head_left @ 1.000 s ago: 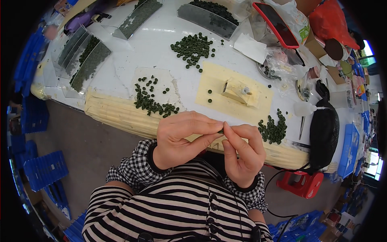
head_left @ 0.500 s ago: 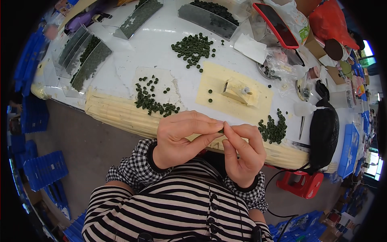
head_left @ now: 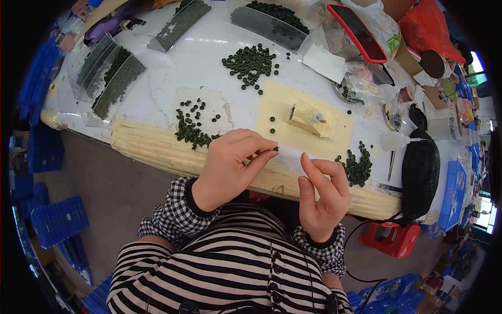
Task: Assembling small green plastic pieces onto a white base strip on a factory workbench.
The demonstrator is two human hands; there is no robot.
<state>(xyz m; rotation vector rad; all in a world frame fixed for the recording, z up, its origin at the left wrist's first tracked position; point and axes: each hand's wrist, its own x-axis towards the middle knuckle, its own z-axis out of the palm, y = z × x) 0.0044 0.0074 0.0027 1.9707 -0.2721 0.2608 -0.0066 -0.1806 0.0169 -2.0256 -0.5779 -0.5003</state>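
Observation:
My left hand (head_left: 225, 167) pinches a small dark green piece (head_left: 275, 149) between thumb and fingertips, over the front edge of the table; most of the piece is hidden. Apart from it, my right hand (head_left: 327, 201) has its thumb and index finger spread, and nothing shows between them. Beyond my left hand lies a pile of small dark green pointed pieces (head_left: 191, 133). Beside my right hand is a heap of similar pieces (head_left: 358, 168). Ahead stands a tape-covered block (head_left: 312, 120) with a small upright pin, on a pale yellow sheet (head_left: 269, 104) bearing two round green pieces.
Farther back sits a pile of round green pieces (head_left: 250, 64). Clear trays of green pieces (head_left: 269, 26) line the far side. To the right are a red-cased phone (head_left: 358, 34), a white squeeze bottle (head_left: 395, 141) and a black pouch (head_left: 420, 175). Yellowish padding (head_left: 151, 144) covers the front edge.
My hands have come apart from each other. The left has moved slightly away from me with the green piece; the right has shifted a little to the right, its fingers opening.

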